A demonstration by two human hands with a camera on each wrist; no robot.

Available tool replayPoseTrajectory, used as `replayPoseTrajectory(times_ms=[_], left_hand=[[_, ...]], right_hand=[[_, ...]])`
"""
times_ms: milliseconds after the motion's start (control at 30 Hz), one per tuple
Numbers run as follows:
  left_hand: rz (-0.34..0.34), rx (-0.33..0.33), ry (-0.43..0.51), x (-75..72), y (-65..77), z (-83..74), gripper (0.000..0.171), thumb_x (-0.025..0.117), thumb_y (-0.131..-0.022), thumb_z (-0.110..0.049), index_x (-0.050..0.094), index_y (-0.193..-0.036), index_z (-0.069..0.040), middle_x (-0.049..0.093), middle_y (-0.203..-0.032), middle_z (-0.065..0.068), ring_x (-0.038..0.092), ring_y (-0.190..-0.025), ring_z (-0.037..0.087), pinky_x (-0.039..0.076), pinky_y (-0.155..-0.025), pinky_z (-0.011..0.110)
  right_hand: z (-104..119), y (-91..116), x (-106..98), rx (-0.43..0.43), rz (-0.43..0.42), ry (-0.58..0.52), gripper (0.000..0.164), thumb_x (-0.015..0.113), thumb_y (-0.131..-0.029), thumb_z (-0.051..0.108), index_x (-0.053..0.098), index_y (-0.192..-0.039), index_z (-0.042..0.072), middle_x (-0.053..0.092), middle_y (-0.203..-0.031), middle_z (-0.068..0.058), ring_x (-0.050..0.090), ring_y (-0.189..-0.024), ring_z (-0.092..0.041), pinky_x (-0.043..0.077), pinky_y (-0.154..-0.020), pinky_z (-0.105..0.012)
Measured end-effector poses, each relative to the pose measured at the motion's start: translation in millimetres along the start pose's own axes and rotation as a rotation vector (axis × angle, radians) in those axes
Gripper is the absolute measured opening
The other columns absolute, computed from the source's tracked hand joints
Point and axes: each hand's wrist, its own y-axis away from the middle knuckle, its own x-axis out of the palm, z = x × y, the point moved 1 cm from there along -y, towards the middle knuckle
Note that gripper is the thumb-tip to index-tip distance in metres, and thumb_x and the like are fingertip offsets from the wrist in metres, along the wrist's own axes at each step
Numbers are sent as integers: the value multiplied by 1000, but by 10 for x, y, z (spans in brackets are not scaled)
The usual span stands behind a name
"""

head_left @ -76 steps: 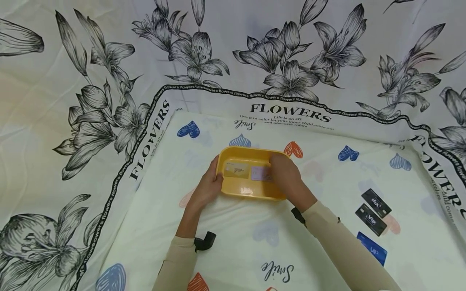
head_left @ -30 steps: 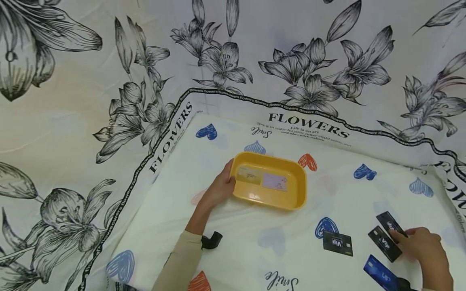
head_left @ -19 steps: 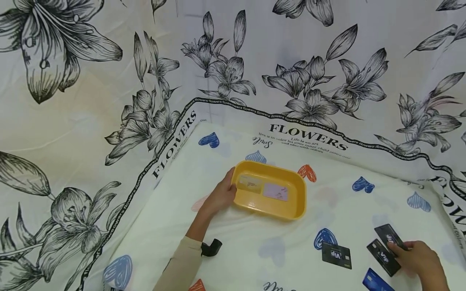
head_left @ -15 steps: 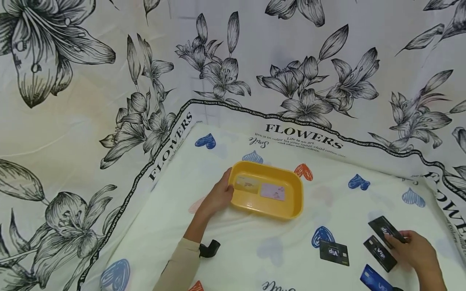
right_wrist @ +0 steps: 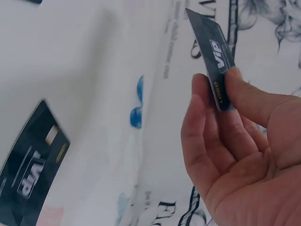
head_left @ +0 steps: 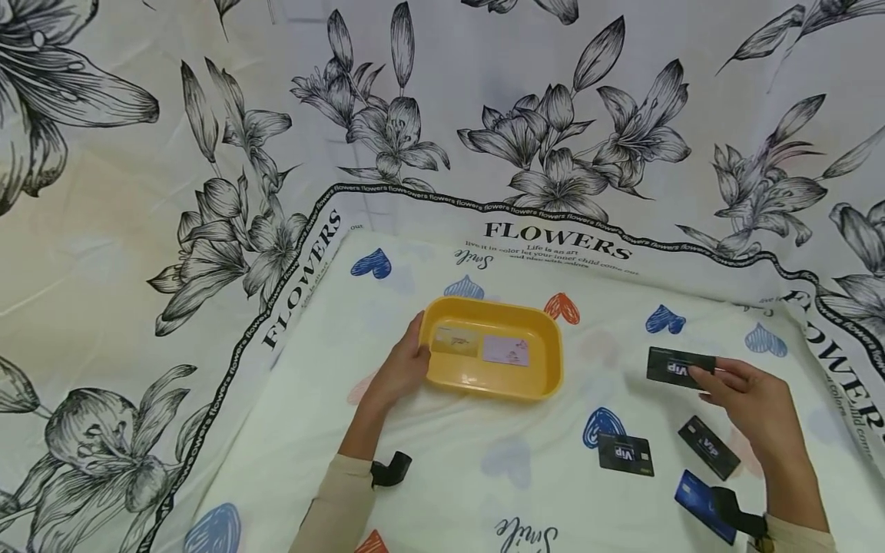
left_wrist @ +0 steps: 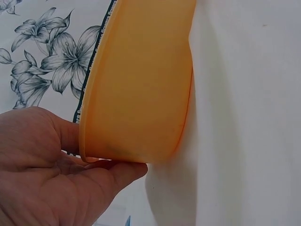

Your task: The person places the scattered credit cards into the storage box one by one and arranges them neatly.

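My left hand (head_left: 404, 367) grips the left end of a yellow plastic tray (head_left: 498, 387), thumb at the rim; the left wrist view shows the tray's outer wall (left_wrist: 136, 84) against my fingers. Inside the tray lie a gold card (head_left: 456, 341) and a pale purple card (head_left: 505, 351), side by side. My right hand (head_left: 754, 399) pinches a black VIP card (head_left: 667, 365) between thumb and fingers, raised above the cloth. In the right wrist view that held card (right_wrist: 214, 54) is seen tilted, nearly edge-on.
Below the right hand lie two more black VIP cards, one (head_left: 625, 454) by a blue heart print and another (head_left: 709, 447) at a slant. A blue card (head_left: 704, 503) is partly covered by the black wrist mount (head_left: 738, 513). A white printed cloth (head_left: 442, 476) lies under everything.
My right hand has left the tray, gone to the cards on the right, taken one black card and lifted it up and leftward. One black card now lies by the blue heart. The left hand keeps its grip.
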Motion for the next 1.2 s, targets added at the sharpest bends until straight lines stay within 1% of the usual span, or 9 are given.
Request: replayPoseTrajectory(times_ms=[67, 200, 300, 400, 467, 633, 800, 967, 1200], left_hand=[[-5, -7, 3, -8, 10, -1, 68, 39, -108, -5, 14, -171, -10, 24, -175, 10, 19, -162, 27, 17, -131, 49], [-8, 9, 8, -5, -3, -5, 68, 40, -108, -5, 15, -170, -11, 26, -174, 10, 20, -161, 27, 17, -131, 48], [-2, 15, 2, 15, -21, 11, 68, 39, -107, -6, 15, -171, -11, 26, -174, 11, 21, -161, 27, 17, -130, 49], [5, -1, -7, 26, -19, 29, 68, 39, -107, -7, 14, -171, -11, 25, -174, 11, 20, -161, 27, 17, -130, 49], [7, -12, -12, 20, -11, 33, 68, 39, -108, -7, 14, -171, -12, 25, -174, 10, 20, -161, 27, 17, -130, 48], [13, 5, -25, -25, -4, 32, 68, 39, -109, -10, 13, -171, -15, 23, -175, 9, 20, -161, 26, 18, -130, 48], [19, 17, -11, -70, -10, 22, 68, 39, -109, -10, 10, -171, -14, 21, -175, 13, 18, -161, 30, 18, -130, 51], [11, 26, 3, -71, -37, 21, 68, 39, -109, -9, 11, -171, -12, 22, -175, 12, 20, -161, 29, 19, -130, 51], [9, 14, 14, -58, -21, 56, 67, 40, -110, -11, 13, -171, -11, 24, -174, 12, 21, -160, 29, 20, -130, 51]], right_hand=[[109, 11, 59, 3, 8, -28, 77, 60, -106, 50, 45, -156, -7, 61, -140, -33, 63, -77, 9, 41, -102, -78], [282, 16, 140, -11, 34, -46, 74, 52, -108, 54, 48, -155, -3, 70, -133, -23, 59, -84, 3, 39, -101, -80], [408, 29, 184, -49, 68, -69, 73, 50, -109, 53, 48, -154, -4, 77, -117, -5, 59, -87, -2, 39, -100, -78], [567, 50, 260, -104, 108, -104, 67, 54, -109, 48, 50, -151, -5, 78, -105, 10, 62, -88, -6, 41, -97, -72], [692, 58, 331, -145, 124, -104, 63, 56, -109, 45, 53, -148, -4, 79, -107, 6, 66, -87, -7, 46, -93, -62], [1045, 57, 556, -209, 161, -72, 57, 63, -106, 45, 62, -142, 1, 71, -129, -17, 73, -91, -14, 49, -89, -40], [1389, 73, 884, -257, 261, -74, 53, 67, -103, 46, 66, -137, 5, 68, -128, -20, 75, -93, -27, 57, -86, -37], [1664, 66, 1212, -283, 349, -132, 39, 74, -101, 35, 71, -125, 4, 71, -118, -17, 70, -93, -26, 60, -82, -31], [1761, 29, 1569, -262, 423, -157, 31, 77, -99, 28, 69, -116, 3, 73, -98, -10, 65, -93, -32, 56, -78, -36]])
